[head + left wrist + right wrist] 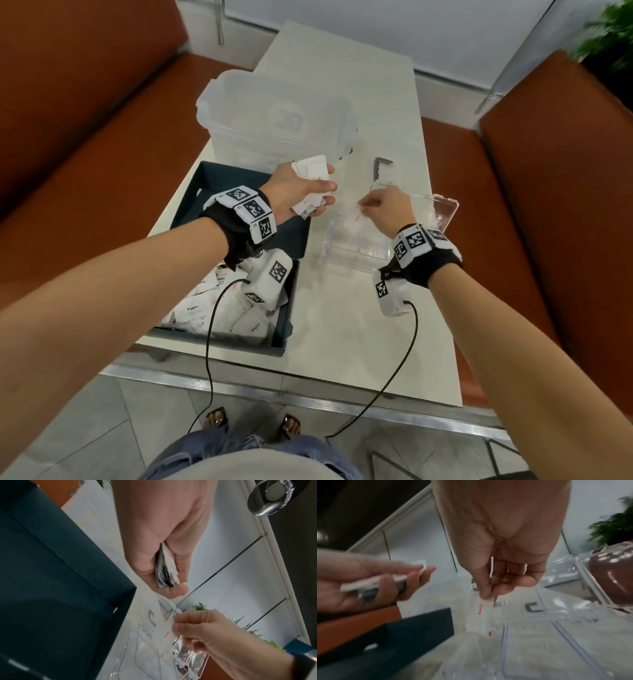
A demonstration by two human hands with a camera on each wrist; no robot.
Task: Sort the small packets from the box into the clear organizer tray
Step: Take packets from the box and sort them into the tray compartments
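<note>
My left hand [301, 192] hovers over the far right corner of the dark box [191, 209] and grips a stack of white packets [311, 171], also seen edge-on as the stack [167, 566]. My right hand [380, 209] pinches one white salt packet [480, 615] with red print between thumb and forefinger, hanging just above the clear organizer tray [346, 253]. The same packet [164, 631] shows over the tray's left compartments. More white packets [222, 308] lie in the near end of the box.
A large clear plastic bin [274, 116] stands at the back of the white table [359, 342]. The tray's clear lid [442, 209] is hinged open to the right. A small dark bracket [380, 168] lies behind the tray. Orange seats flank the table.
</note>
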